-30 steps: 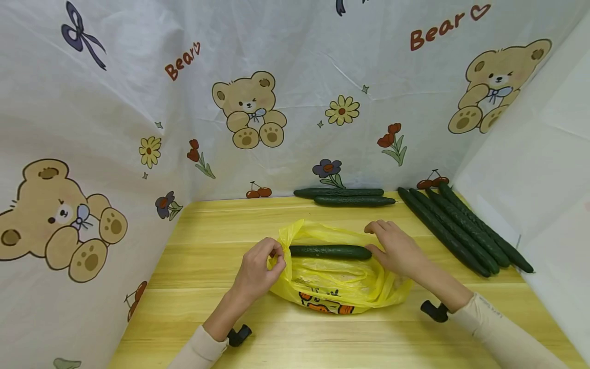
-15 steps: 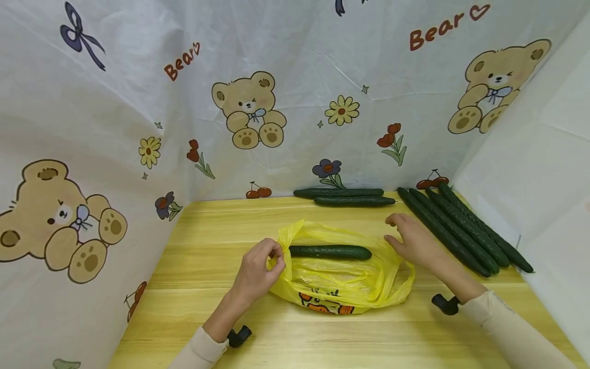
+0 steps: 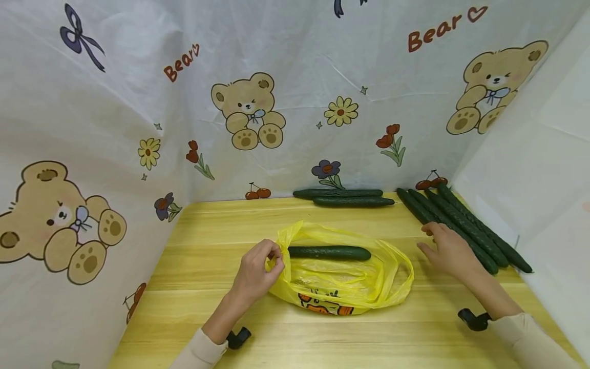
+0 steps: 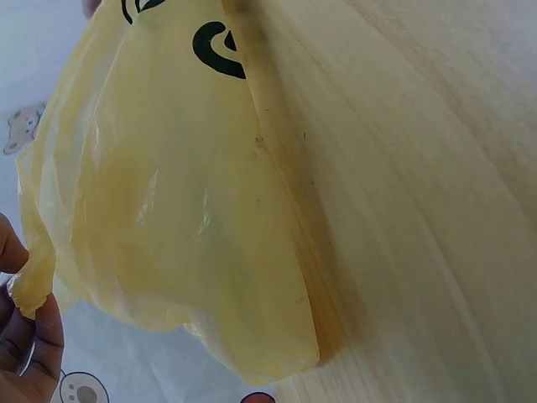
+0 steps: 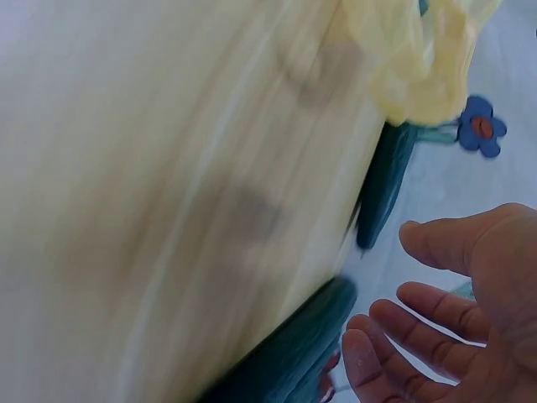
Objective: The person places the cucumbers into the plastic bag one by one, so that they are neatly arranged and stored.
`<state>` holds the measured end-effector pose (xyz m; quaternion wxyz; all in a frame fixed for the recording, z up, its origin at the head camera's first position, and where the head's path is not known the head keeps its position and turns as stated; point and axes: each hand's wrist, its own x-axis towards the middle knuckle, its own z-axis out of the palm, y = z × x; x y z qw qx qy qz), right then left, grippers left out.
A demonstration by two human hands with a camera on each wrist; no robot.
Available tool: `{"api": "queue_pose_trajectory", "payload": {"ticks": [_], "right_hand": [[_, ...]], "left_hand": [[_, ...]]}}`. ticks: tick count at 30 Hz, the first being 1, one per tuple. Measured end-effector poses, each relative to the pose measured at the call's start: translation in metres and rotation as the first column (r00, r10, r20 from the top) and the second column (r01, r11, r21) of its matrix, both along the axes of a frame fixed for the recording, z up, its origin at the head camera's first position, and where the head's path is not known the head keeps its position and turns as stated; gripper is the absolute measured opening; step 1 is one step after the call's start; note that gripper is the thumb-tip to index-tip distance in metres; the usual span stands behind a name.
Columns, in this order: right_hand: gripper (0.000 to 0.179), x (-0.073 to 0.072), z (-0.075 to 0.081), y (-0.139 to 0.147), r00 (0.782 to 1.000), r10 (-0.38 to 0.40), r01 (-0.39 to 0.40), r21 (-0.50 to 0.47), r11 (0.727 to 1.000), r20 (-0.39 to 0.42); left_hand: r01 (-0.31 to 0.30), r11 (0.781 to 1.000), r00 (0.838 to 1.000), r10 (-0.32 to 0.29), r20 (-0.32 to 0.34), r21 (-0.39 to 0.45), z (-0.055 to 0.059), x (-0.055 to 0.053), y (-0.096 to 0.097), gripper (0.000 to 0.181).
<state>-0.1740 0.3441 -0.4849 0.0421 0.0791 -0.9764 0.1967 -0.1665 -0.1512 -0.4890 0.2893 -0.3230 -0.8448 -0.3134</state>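
Observation:
A yellow plastic bag (image 3: 336, 294) with printed figures lies with its mouth open in the middle of the table. One dark green cucumber (image 3: 329, 252) rests inside, its left end hidden by the bag's edge. My left hand (image 3: 258, 269) pinches the bag's left rim between thumb and fingers; the left wrist view shows the gathered plastic (image 4: 33, 281) in that grip. My right hand (image 3: 449, 251) holds nothing, its fingers relaxed and apart from the thumb. It is over the near side of a row of cucumbers (image 3: 465, 220) at the right; I cannot tell whether it touches them.
Two more cucumbers (image 3: 348, 197) lie along the back edge of the wooden table (image 3: 216, 225). White cloth (image 3: 295, 66) printed with bears and flowers walls off the back and left. A plain white wall (image 3: 548, 154) stands at the right, beside the cucumber row.
My right hand has moved right, from the bag's mouth and the cucumber in it to the row of cucumbers. My left hand keeps its pinch on the rim, and the bag stays put.

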Motion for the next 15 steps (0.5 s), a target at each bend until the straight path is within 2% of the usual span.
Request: {"api": "queue_pose_trajectory", "payload": {"ticks": [4,11,15], "right_hand": [[0.051,0.009,-0.004,0.019,0.999,-0.045,0.045,0.009,0.999,0.019],[0.054,0.027,-0.014,0.047,0.995,-0.101,0.102,0.058,0.993,-0.018],[0.057,0.036,-0.020,0.064,0.992,-0.126,0.126,0.059,0.990,-0.012]], "left_hand": [[0.003,1.000,1.000,-0.003,0.008,0.003,-0.001,0.000,0.000,0.023],[0.000,1.000,1.000,-0.001,0.012,0.004,-0.002,0.000,0.000,0.024],[0.003,1.000,1.000,-0.003,0.016,0.003,-0.003,0.001,-0.001,0.023]]}}
